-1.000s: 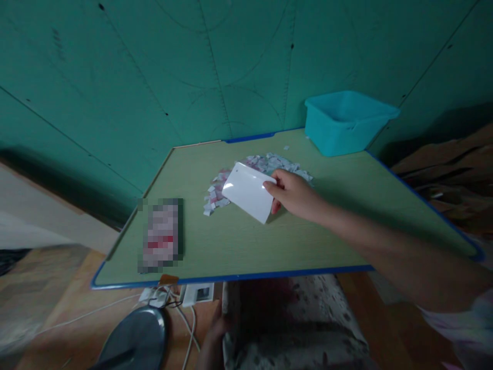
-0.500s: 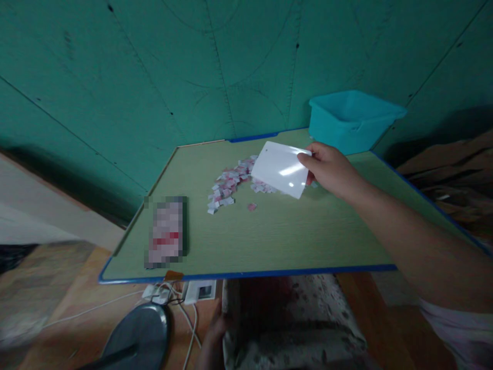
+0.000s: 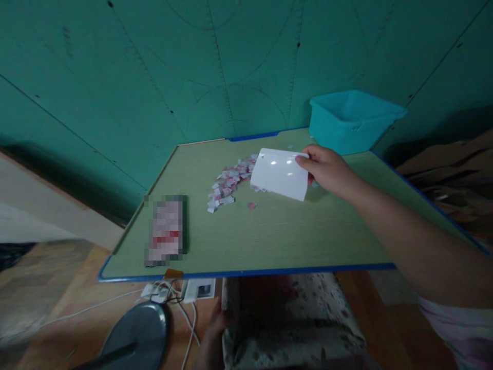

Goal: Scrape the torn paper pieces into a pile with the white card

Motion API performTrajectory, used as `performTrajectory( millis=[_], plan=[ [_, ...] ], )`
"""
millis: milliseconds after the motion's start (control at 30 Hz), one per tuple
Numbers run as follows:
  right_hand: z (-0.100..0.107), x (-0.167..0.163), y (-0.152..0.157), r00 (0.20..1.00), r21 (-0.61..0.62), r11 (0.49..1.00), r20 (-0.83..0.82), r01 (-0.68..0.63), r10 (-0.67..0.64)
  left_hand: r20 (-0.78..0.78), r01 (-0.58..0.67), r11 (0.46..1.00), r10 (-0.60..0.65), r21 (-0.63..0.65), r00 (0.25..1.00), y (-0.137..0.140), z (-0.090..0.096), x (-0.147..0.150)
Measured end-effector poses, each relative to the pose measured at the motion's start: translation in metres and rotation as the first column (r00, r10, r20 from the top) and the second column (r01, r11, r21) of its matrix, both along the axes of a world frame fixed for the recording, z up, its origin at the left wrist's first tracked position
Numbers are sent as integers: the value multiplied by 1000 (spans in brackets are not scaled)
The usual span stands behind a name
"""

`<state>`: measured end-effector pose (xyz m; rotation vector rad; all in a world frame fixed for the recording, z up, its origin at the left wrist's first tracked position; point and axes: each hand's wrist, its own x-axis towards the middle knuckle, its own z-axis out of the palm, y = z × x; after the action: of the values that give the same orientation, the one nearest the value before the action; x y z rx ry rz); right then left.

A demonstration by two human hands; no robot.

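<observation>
My right hand (image 3: 321,167) is closed on the right edge of a glossy white plastic sheet (image 3: 280,177), with the thumb on top. The sheet has a small hole near its far left corner and light glints on its face. It is held over a pile of small pink and white paper pieces (image 3: 227,185), hiding part of them. One round pink piece (image 3: 251,205) lies apart, in front of the pile. Low in the view, my left hand (image 3: 219,321) is dark and blurred beside the patterned fabric (image 3: 300,313) at my lap; its fingers cannot be made out.
The green tabletop (image 3: 231,241) has a blue edge. A turquoise bin (image 3: 346,126) stands at its back right corner, against the green wall (image 3: 154,67). A blurred-out flat item (image 3: 166,231) lies at the left. Below are cables, a power strip (image 3: 156,292) and a round dark base (image 3: 138,334).
My right hand has turned the white sheet slightly, so its left end sits lower and the glints on it have shifted. The paper pieces look the same.
</observation>
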<state>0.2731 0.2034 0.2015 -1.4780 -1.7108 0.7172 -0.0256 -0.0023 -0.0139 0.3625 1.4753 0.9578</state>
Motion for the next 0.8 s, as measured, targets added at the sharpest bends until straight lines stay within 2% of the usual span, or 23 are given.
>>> performTrajectory(
  millis=[67,167,267,367,467,567,667,800],
  plan=[
    [1,-1,-2,998,-8,999,-46,-34,33,-30,31,999,-32,-25,999,0,2,0],
    [1,-1,-2,1000,26,1000,-29,-2,3,-77,49,998,-51,-30,996,1,7,5],
    [0,0,-1,998,48,999,58,8,-11,-113,-10,1000,10,6,993,1,9,13],
    [-1,-1,-2,992,21,996,98,-82,79,-135,-85,996,88,21,987,-1,7,16],
    [-1,-2,-4,987,-18,988,38,-155,155,-83,-21,1000,21,-5,996,-2,-1,9],
    [0,-1,-4,989,-24,989,-8,-145,145,-1,93,994,-93,-61,996,-3,-9,-1],
    [0,0,-5,988,-50,987,-3,-154,154,-9,73,995,-74,-61,997,-3,-10,-3],
    [1,-1,-7,975,-94,970,-39,-224,221,-95,90,996,-91,-18,991,-3,-1,2]
  ],
)
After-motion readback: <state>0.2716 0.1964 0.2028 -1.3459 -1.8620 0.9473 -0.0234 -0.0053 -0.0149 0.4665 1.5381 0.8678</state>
